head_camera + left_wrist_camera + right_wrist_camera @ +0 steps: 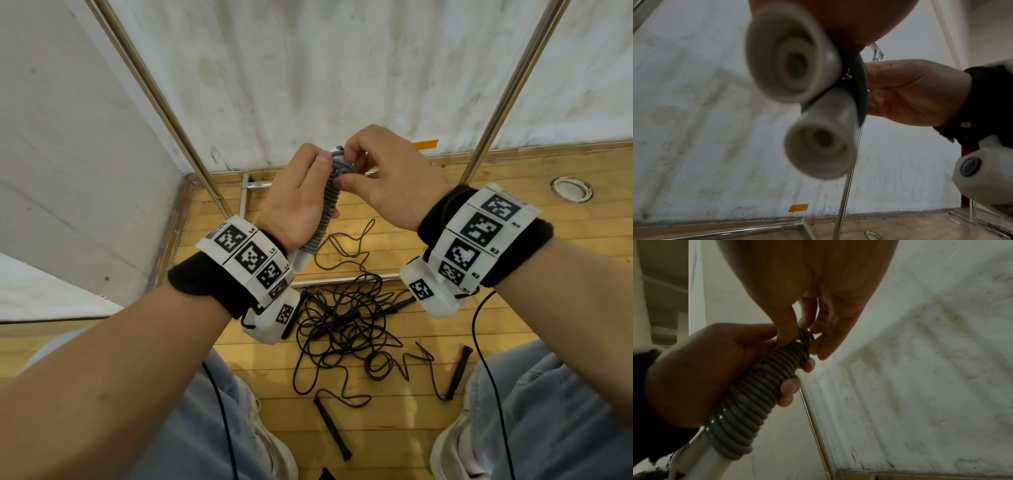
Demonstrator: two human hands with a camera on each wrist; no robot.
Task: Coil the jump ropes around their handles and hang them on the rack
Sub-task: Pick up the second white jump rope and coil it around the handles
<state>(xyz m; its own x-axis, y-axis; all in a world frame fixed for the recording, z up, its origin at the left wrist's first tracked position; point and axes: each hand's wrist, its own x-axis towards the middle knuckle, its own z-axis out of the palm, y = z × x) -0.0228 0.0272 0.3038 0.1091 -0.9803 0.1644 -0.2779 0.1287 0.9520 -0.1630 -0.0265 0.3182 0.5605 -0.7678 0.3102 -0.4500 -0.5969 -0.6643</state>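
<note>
My left hand [297,202] wraps around the grey rope coiled tightly over two white plastic handles [327,205], thumb along the side, fingertips [790,386] pressing the coils from the far side. My right hand [383,178] pinches the top loop of that same grey rope between thumb and forefinger, right at the upper end of the bundle; other fingers loosely curled. The bundle sits tilted between both hands, raised well above the floor, white handle ends poking out below my left wrist. In the left wrist view the two round hollow handle ends [795,65] fill the frame, blurred.

Around: the chrome metal tube rack [507,92] has uprights rising on both sides of my hands and a base bar behind them on the floor; the bundle is between the uprights, not touching them. On the glossy wooden plank floor [513,260], below my hands, lies a tangled pile of thin black jump ropes [346,325] with slim black handles scattered near my feet. A dirty white wall [342,68] is behind. An orange tape strip [426,144] sticks to the wall base, partly hidden by my right hand. A round metal floor socket [570,189] is off right. Both wrists carry white marker-tagged bands over black cuffs.
</note>
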